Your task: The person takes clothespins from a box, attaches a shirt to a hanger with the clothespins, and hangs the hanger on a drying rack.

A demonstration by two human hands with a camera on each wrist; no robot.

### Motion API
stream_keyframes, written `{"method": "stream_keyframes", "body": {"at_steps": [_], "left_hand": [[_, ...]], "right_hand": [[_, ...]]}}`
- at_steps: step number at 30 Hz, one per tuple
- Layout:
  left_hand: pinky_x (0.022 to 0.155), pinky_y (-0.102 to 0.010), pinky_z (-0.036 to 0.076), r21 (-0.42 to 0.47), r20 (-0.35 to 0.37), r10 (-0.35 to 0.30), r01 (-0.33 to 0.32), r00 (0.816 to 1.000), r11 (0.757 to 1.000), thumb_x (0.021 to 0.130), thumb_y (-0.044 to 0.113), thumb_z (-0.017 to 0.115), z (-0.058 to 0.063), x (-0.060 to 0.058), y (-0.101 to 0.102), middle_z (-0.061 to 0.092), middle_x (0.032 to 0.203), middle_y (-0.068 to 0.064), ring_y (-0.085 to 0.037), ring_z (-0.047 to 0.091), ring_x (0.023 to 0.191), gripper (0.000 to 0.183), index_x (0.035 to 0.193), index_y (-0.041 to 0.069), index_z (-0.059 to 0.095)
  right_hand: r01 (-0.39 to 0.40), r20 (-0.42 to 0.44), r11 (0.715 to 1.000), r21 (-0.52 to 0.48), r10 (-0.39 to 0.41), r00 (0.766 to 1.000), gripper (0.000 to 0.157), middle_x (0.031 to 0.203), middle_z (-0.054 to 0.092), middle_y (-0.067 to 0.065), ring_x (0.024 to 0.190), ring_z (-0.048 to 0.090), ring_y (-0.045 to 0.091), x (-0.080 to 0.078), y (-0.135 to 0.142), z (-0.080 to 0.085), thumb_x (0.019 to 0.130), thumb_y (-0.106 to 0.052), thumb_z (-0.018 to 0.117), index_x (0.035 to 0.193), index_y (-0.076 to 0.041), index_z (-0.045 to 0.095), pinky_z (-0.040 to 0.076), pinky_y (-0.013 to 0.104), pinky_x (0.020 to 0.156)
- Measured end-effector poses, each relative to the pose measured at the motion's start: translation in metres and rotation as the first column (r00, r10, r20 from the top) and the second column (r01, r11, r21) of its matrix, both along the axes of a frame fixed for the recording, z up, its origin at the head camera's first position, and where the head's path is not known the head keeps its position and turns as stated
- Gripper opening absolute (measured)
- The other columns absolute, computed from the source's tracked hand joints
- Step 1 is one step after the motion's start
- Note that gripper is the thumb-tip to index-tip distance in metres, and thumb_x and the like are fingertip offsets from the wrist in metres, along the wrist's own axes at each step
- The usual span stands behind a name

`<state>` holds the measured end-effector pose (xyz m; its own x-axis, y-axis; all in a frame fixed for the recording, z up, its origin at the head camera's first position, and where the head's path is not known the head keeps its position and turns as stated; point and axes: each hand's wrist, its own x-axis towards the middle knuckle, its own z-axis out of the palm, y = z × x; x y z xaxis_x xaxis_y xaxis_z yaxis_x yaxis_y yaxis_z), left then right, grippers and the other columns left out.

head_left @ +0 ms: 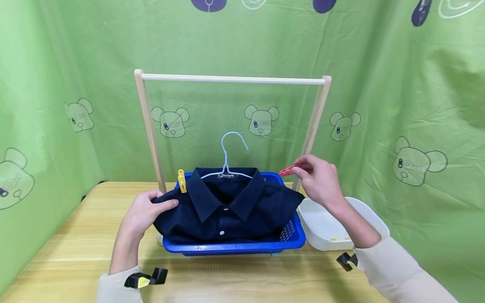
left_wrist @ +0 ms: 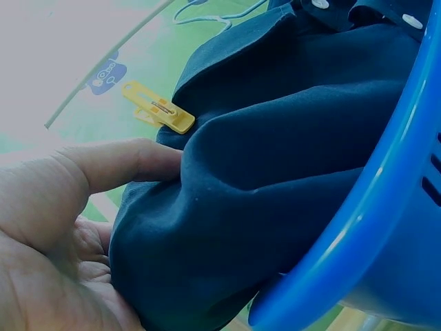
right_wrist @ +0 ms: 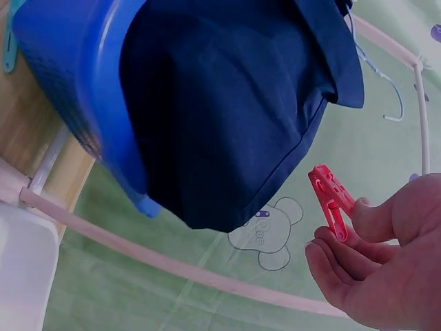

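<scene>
A dark navy collared shirt [head_left: 242,206] lies over the blue basket [head_left: 235,247], a light blue wire hanger [head_left: 226,162] inside its collar with the hook upward. My left hand [head_left: 142,212] grips the shirt's left shoulder, thumb on top and the other fingers beneath the cloth. Close by, a yellow clothespin [left_wrist: 160,108] is clipped on the shirt beside the collar. My right hand [head_left: 320,179] pinches a red clothespin [right_wrist: 331,200] between thumb and fingers, above and apart from the shirt's right shoulder.
Behind the basket stands a wooden rack with a white crossbar [head_left: 235,78] and two side posts. A white tray [head_left: 373,216] with small yellow pieces sits to the right. Green patterned cloth [head_left: 235,38] surrounds the wooden table [head_left: 75,252].
</scene>
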<state>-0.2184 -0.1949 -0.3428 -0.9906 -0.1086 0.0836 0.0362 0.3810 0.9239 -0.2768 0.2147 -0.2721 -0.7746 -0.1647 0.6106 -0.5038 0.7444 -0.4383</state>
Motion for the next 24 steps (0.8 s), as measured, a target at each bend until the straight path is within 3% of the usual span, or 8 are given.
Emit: {"method": "stream_keyframes", "body": {"at_steps": [24], "left_hand": [[0.064, -0.029, 0.044, 0.005, -0.01, 0.002, -0.002, 1.0, 1.0, 0.079, 0.031, 0.077, 0.0, 0.0, 0.002, 0.052, 0.075, -0.002, -0.02, 0.052, 0.075, 0.035, 0.08, 0.003, 0.056]], "right_hand": [[-0.021, -0.05, 1.0, -0.013, 0.02, 0.999, 0.004, 0.081, 0.071, 0.003, 0.072, 0.065, 0.02, 0.006, -0.016, 0.001, 0.088, -0.006, 0.066, 0.089, -0.009, 0.069, 0.043, 0.036, 0.066]]}}
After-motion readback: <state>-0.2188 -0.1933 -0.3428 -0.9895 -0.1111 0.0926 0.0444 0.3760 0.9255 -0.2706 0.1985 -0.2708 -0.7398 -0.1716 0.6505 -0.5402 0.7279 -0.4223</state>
